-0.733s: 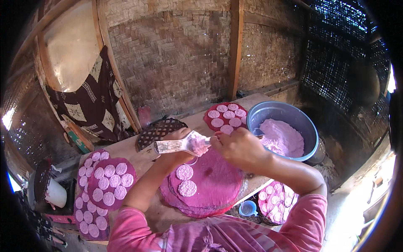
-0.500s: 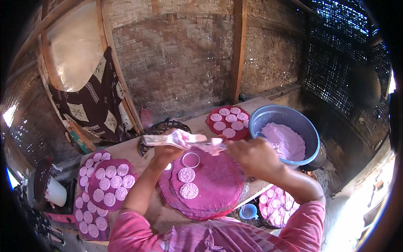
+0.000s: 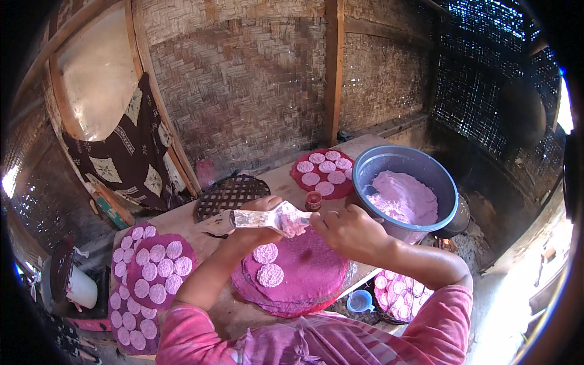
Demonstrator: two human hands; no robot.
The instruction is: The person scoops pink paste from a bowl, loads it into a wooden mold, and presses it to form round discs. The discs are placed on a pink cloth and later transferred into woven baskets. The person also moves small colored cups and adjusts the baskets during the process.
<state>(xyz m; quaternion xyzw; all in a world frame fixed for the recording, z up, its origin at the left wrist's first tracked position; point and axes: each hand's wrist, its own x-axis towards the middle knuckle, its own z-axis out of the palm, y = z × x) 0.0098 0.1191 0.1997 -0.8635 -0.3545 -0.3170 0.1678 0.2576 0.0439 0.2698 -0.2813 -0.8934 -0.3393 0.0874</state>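
My left hand [image 3: 249, 237] grips a whitish, worn wooden paddle [image 3: 248, 219], with a lump of pink paste [image 3: 292, 224] on its broad end. My right hand [image 3: 356, 234] is closed on the thin handle of a utensil [image 3: 305, 220] that meets the paste; its tip is hidden in it. Both hands are over a stack of round magenta sheets [image 3: 307, 280], where two textured pale-pink discs [image 3: 270, 275] lie toward the left. Just beyond my hands stands a small red jar [image 3: 313, 201].
A blue basin [image 3: 404, 198] of pink mixture stands right, a woven tray [image 3: 225, 198] behind my left hand. Disc-covered sheets lie left [image 3: 155, 274], at the back [image 3: 319, 173] and low right [image 3: 401, 292]. A blue cup [image 3: 359, 301] sits below the table edge, a white bucket [image 3: 82, 286] far left.
From half a second ago, the paddle has come down and rightward, closer to my right hand. The ring seen then on the stack is now hidden behind it. The view has shifted slightly.
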